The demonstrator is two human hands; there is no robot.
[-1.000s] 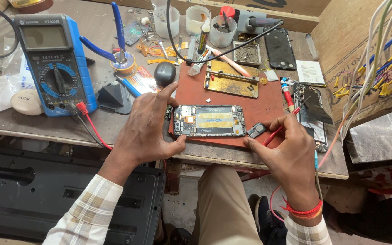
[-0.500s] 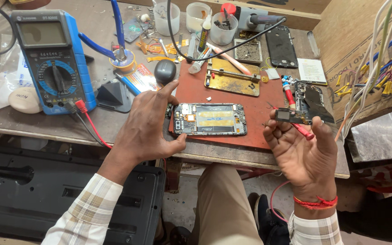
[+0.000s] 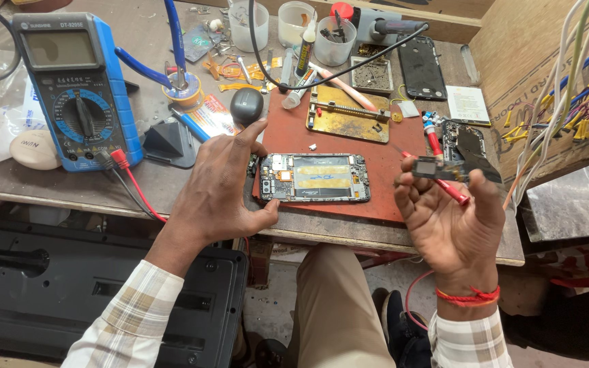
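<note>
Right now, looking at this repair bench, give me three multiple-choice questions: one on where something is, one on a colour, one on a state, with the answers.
1. Where does the opened phone lie?
A. on the red mat
B. on the multimeter
C. in a white cup

2. What colour is the multimeter's casing?
A. yellow
B. blue
C. green

3. What is the right hand doing?
A. resting flat on the bench
B. pressing the phone down
C. holding a small dark part and a red-handled tool above the bench edge

Answers:
1. A, the phone sits on the red mat, with the left hand at its left end.
2. B, a blue shell surrounds the grey face and dial.
3. C, the hand is raised palm up, with the part between the fingertips and the tool across them.
</note>
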